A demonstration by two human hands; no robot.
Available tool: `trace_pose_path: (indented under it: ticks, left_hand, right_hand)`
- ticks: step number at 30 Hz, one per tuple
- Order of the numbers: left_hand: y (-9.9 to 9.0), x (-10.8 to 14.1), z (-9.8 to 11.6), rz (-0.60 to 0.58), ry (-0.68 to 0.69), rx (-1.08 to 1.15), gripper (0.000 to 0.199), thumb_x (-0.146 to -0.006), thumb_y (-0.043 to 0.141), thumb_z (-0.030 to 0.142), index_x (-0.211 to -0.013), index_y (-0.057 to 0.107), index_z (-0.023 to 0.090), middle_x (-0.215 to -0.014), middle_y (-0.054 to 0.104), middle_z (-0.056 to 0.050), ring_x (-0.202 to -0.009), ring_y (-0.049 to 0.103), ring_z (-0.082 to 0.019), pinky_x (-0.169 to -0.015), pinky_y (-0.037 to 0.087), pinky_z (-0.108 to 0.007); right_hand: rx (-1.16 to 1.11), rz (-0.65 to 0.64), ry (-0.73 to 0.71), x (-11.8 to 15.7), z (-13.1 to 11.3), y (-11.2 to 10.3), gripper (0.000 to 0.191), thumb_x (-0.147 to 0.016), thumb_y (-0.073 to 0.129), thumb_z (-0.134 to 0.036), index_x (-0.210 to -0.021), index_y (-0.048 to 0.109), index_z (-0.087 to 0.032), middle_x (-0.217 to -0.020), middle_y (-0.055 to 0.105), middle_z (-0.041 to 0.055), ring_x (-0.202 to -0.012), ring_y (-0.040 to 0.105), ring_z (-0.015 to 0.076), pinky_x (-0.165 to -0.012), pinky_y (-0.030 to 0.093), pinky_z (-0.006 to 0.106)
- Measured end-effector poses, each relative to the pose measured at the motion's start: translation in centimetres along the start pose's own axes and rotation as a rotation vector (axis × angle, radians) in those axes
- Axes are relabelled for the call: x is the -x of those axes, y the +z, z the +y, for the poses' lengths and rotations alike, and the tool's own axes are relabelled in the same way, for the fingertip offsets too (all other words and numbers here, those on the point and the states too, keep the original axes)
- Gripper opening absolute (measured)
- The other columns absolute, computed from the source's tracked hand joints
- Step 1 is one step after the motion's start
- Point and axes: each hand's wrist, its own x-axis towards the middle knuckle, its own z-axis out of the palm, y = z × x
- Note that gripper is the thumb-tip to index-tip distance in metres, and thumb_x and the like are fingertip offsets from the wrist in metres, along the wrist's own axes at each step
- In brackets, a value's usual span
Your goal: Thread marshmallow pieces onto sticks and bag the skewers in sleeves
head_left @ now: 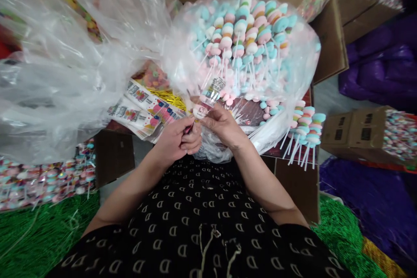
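Left hand [174, 141] is curled narrow, closed on the lower end of a barcoded plastic candy sleeve [208, 97]; right hand [221, 126] is pinched on the same sleeve, just beside the left. Pastel candy skewers [244, 39] are packed in a clear plastic bag [81, 74] directly ahead, near both hands. Printed sleeves [140, 113] are stacked to the left; a cardboard box [293, 186] edge is seen lower right. Room ahead is tight.
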Motion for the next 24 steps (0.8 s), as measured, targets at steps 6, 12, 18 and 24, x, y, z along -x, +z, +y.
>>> trace_pose_path:
  ticks: [6, 12, 18, 24]
  left_hand:
    - [0.7, -0.1, -0.4, -0.083, -0.099, 0.059, 0.052, -0.106, 0.052, 0.045, -0.06, 0.051, 0.021, -0.044, 0.018, 0.01, -0.031, 0.015, -0.006, -0.035, 0.033, -0.019]
    - [1.2, -0.9, -1.0, 0.076, 0.041, 0.047, 0.05, -0.109, 0.055, 0.053, -0.072, 0.057, 0.019, -0.048, 0.024, 0.011, -0.035, 0.017, -0.005, -0.037, 0.032, -0.016]
    - [1.0, -2.5, -1.9, 0.235, 0.283, -0.118, 0.051, -0.096, 0.071, 0.064, -0.074, 0.054, 0.021, -0.047, 0.028, 0.012, -0.036, 0.023, -0.004, -0.037, 0.029, -0.017]
    - [1.1, -3.3, -2.7, 0.294, 0.389, -0.309, 0.058, -0.089, 0.075, 0.071, -0.073, 0.048, 0.023, -0.05, 0.03, 0.012, -0.038, 0.026, -0.005, -0.036, 0.027, -0.019]
  right_hand:
    - [-0.104, -0.159, 0.041, 0.7, 0.7, -1.5, 0.034, -0.088, 0.083, -0.058, -0.092, 0.081, -0.025, -0.09, 0.08, 0.0003, -0.091, 0.075, 0.0185, -0.097, 0.061, 0.038]
    - [0.161, 0.261, -0.14, 0.6, 1.9, -0.3, 0.035, -0.091, 0.08, -0.056, -0.079, 0.077, -0.024, -0.077, 0.074, -0.0011, -0.074, 0.068, 0.0157, -0.077, 0.058, 0.032]
    - [0.428, 0.399, -0.358, 1.1, 0.9, 0.2, 0.019, -0.101, 0.072, -0.035, -0.085, 0.076, -0.026, -0.08, 0.075, -0.001, -0.079, 0.07, 0.0158, -0.078, 0.057, 0.032]
    - [0.394, 0.325, -0.24, 2.0, -0.1, -0.4, 0.012, -0.099, 0.075, -0.033, -0.09, 0.078, -0.025, -0.088, 0.078, -0.0005, -0.087, 0.073, 0.0162, -0.086, 0.06, 0.034]
